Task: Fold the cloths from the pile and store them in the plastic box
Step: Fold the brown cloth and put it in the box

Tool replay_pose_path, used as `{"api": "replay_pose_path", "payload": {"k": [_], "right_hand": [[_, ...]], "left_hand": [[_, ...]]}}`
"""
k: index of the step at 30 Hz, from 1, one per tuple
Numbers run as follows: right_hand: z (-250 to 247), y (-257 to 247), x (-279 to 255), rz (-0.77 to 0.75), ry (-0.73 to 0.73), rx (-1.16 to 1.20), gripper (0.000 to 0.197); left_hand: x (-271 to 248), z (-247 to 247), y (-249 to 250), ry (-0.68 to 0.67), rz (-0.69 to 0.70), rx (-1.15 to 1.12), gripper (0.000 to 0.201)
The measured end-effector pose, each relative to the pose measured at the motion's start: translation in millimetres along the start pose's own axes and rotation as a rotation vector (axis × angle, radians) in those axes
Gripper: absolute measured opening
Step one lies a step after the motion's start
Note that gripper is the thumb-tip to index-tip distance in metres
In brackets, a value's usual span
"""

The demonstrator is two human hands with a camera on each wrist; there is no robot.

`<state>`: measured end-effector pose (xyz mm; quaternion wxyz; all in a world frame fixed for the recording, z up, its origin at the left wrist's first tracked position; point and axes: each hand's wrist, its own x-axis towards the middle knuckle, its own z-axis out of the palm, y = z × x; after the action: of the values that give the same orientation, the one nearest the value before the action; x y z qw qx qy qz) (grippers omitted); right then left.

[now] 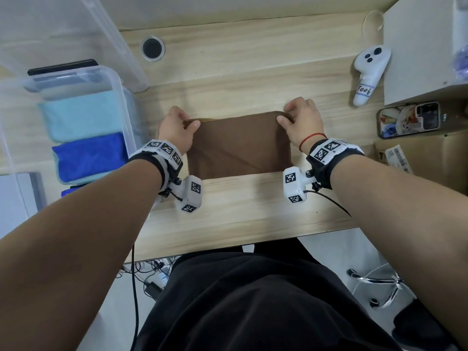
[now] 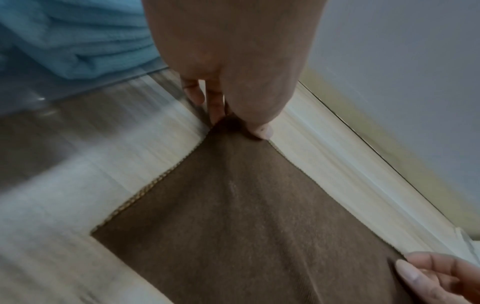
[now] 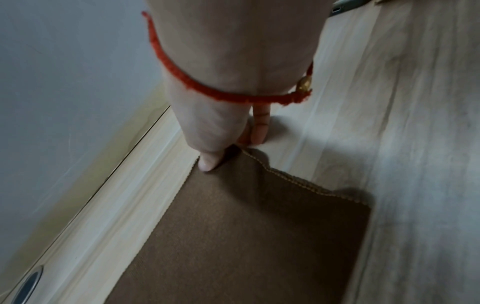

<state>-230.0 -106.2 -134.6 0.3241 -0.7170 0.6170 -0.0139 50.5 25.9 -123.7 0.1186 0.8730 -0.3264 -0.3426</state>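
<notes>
Both hands, left hand [image 1: 177, 130] and right hand [image 1: 302, 120], pinch the brown cloth's [image 1: 239, 145] far corners.

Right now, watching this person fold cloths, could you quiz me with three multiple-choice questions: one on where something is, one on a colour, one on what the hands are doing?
1. Where does the plastic box stand relative to the brown cloth?
A. To the person's left
B. To the person's right
C. On the person's lap

2. What colour is the cloth lying in the box beside the light blue cloth?
A. Red
B. Dark blue
C. Yellow

3. What are the left hand and right hand doing?
A. Resting off the table
B. Holding the white controller
C. Each pinching a far corner of the brown cloth

Answers: 1 A, the box sits by the left arm. 2 B, the dark blue cloth lies next to it. 3 C, thumbs and fingers close on both corners.
</notes>
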Motion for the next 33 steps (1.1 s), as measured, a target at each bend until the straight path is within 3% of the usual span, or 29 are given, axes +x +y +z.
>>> {"api": "replay_pose_path", "payload": {"k": [3, 7, 10, 13, 16, 19, 21, 23, 26, 31, 33], "right_hand": [[2, 2, -3, -0.019, -0.069, -0.045, 0.034], [1, -2, -7, -0.034, -0.086, -0.025, 0.021], [-3, -5, -16, -0.004, -0.046, 0.132, 0.020], [-3, -3, -26, 0.116, -0.123, 0.256, 0.042], [-4, -4, -31, 0.151, -0.217, 0.115, 0.061], [-6, -6, -32, 0.168, -0.269, 0.077, 0.025], [-9, -8, -33, 0.194, -0.274, 0.117, 0.014], [-10, -9, -35, 0.197, -0.270, 0.142, 0.014], [-12, -3, -44, 0.218, -0.294, 0.133, 0.022], [-12, 28, -59, 0.328, -0.326, 0.124, 0.043], [-14, 35, -64, 0.352, -0.322, 0.179, 0.041]], "left_hand": [[0, 0, 0, 0.018, 0.026, 0.088, 0.044], [0, -2, 4, -0.052, 0.018, 0.187, 0.024], [-5, -2, 9, -0.031, 0.030, 0.192, 0.015], [-12, 0, 16, 0.002, 0.058, 0.125, 0.016], [-24, 1, 22, 0.098, 0.057, 0.111, 0.036], [-37, 0, 26, 0.246, 0.087, 0.194, 0.048], [-49, 5, 32, 0.186, 0.168, 0.191, 0.039], [-63, 18, 36, 0.014, 0.284, 0.194, 0.028], [-86, 41, 31, -0.177, 0.358, 0.362, 0.032], [-97, 55, 27, -0.126, 0.374, 0.488, 0.048], [-101, 57, 33, -0.133, 0.404, 0.481, 0.050]]}}
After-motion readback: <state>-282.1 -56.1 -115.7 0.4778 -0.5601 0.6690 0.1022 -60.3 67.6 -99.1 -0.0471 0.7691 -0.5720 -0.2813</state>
